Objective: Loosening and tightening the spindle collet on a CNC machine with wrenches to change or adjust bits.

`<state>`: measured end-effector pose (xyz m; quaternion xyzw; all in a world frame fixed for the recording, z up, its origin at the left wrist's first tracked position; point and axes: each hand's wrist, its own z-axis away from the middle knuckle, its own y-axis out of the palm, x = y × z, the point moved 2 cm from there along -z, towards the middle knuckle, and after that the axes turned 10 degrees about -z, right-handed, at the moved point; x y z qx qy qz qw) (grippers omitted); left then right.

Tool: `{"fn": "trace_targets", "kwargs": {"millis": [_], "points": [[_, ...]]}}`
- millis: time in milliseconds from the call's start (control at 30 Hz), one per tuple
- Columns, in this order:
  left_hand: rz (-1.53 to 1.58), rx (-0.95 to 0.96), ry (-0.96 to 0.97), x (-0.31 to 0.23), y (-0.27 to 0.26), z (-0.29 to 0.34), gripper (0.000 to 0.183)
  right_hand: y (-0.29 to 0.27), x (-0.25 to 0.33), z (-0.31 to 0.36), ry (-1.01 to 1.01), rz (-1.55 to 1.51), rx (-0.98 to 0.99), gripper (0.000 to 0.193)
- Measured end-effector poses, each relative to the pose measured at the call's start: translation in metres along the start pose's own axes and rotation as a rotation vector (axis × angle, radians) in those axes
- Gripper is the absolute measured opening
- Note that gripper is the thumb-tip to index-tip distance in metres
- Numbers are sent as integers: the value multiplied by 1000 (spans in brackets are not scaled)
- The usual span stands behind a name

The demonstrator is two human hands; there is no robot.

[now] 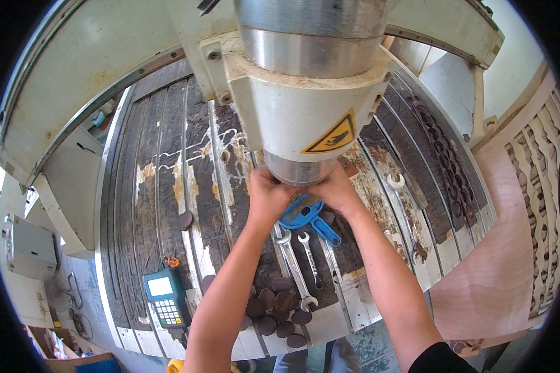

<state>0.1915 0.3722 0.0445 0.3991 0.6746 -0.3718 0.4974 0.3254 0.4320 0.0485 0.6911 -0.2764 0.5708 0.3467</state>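
Both my arms reach up to the lower end of the machine's metal spindle (298,171), which hangs from a pale housing with a yellow warning triangle. My left hand (269,194) is at its left side and my right hand (338,189) at its right. The fingers of both hands are hidden behind the spindle end, so what they grip cannot be seen. Just below my hands lies a blue-handled brush (305,215), its bristles partly showing. Nearer me, a large open-ended wrench (297,271) and a smaller wrench (310,256) lie side by side on the bed.
Dark round discs (274,304) are piled at the near edge of the slotted machine bed (162,236). A teal keypad controller (165,298) lies at near left. Another long wrench (406,217) rests on the right. Wooden panels with wavy cut-outs (538,211) stand beyond the right edge.
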Motion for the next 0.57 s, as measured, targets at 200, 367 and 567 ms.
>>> {"fn": "trace_targets", "kwargs": {"millis": [200, 367, 567], "points": [[-97, -251, -71, -1, 1, 23, 19, 29, -27, 28, -197, 79, -317, 38], [-195, -245, -145, -9, 6, 26, 21, 27, -21, 44, -184, -13, -360, 50], [-131, -212, -105, 0, 2, 26, 21, 30, 15, 75, 101, 713, -167, 54]]}}
